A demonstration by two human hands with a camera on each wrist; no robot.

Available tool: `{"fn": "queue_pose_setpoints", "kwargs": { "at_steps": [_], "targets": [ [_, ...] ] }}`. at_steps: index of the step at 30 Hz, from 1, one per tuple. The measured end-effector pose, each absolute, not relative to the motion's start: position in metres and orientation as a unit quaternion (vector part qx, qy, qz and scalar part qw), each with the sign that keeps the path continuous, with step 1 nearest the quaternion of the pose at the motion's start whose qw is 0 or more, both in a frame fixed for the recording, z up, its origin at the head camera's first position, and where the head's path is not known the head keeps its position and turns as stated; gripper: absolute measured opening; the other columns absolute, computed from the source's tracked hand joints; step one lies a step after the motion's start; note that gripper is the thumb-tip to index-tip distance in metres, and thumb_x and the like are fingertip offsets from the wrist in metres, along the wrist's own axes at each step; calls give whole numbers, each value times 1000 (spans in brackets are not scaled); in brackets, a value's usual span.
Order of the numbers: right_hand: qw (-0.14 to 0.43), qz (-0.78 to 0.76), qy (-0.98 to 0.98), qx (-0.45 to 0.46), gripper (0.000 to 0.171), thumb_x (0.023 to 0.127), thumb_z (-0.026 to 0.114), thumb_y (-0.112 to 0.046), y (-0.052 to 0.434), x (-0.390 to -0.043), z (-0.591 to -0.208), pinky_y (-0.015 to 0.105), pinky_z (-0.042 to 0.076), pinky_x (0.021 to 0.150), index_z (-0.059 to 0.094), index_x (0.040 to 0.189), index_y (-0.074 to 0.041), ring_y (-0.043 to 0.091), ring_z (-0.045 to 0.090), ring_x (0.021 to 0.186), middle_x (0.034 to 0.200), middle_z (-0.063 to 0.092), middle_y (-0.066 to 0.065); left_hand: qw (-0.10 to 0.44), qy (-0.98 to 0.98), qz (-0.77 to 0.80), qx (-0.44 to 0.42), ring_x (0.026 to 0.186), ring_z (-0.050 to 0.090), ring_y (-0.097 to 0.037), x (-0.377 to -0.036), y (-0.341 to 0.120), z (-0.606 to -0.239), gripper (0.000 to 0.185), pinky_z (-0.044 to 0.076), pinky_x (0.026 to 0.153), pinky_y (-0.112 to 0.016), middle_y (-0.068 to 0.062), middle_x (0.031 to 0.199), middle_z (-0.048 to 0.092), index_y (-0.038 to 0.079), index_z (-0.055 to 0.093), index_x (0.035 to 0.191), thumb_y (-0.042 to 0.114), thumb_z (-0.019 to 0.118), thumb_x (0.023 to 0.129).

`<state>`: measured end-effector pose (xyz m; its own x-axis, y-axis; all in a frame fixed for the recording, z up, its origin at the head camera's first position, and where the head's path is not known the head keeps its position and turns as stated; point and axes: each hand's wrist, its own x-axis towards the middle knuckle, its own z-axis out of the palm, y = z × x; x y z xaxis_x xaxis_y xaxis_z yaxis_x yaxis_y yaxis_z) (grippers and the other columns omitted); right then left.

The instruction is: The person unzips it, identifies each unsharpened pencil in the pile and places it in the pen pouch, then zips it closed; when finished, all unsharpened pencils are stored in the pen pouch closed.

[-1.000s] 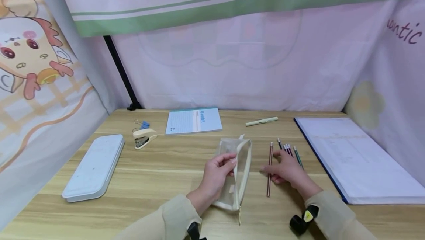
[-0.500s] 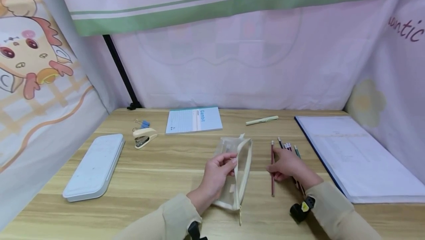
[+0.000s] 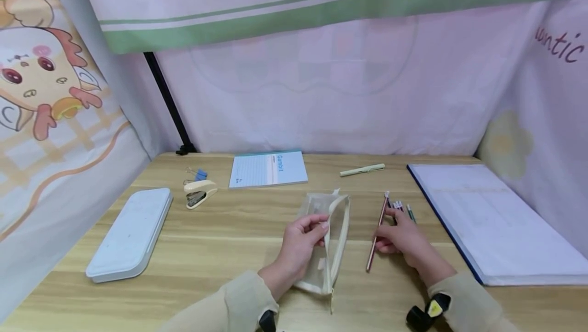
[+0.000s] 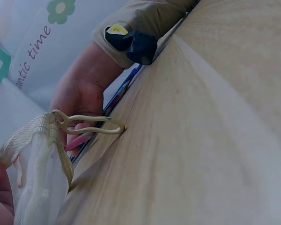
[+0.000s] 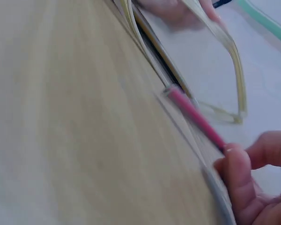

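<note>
My left hand (image 3: pixel 320 226) grips the open rim of a clear mesh pencil pouch (image 3: pixel 337 220) with a cream zipper, holding it up off the wooden table (image 3: pixel 229 240). The right hand (image 3: pixel 384 240) pinches a red pencil (image 3: pixel 378 230) just right of the pouch, its lower end slanted toward the pouch. Several more pencils (image 3: pixel 402 206) lie beyond the right hand. In the left wrist view the pouch (image 4: pixel 37 164) fills the lower left, with the right hand (image 4: pixel 82 96) behind it. The right wrist view shows the red pencil (image 5: pixel 194 117) between my fingers (image 5: pixel 241 183) and the pouch rim (image 5: pixel 227 42) beyond.
A white tin case (image 3: pixel 130 232) lies at the left, with a stapler (image 3: pixel 198 192) and binder clips (image 3: pixel 197 173) behind it. A notepad (image 3: pixel 268 169) and green pen (image 3: pixel 363 170) lie at the back. A large white folder (image 3: pixel 487 214) fills the right. Fabric curtains enclose the table.
The right hand has closed on the red pencil and tilted it, lower end toward the pouch. The left hand keeps holding the pouch open in the same place.
</note>
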<state>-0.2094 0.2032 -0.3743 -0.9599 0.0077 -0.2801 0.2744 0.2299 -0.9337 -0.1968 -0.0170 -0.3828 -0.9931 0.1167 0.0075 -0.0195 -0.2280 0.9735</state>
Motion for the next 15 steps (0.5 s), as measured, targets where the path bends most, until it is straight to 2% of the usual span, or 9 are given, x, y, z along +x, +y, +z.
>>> {"fn": "queue_pose_setpoints", "kwargs": {
  "at_steps": [8, 15],
  "targets": [
    [52, -714, 694, 84, 71, 89, 51, 2, 183, -198, -373, 24, 55, 56, 8, 145, -1, 11, 63, 57, 68, 63, 2, 38, 618, 784, 48, 63, 52, -6, -194, -16, -382, 28, 46, 55, -16, 2, 76, 58, -10, 61, 110, 2, 63, 85],
    [58, -736, 669, 84, 72, 86, 52, 6, 160, -190, -374, 26, 56, 61, 12, 144, -3, 13, 63, 59, 74, 63, 8, 38, 617, 785, 47, 63, 51, -7, -192, -15, -381, 28, 46, 54, -17, 3, 76, 58, -9, 61, 110, 2, 63, 85]
  ]
}}
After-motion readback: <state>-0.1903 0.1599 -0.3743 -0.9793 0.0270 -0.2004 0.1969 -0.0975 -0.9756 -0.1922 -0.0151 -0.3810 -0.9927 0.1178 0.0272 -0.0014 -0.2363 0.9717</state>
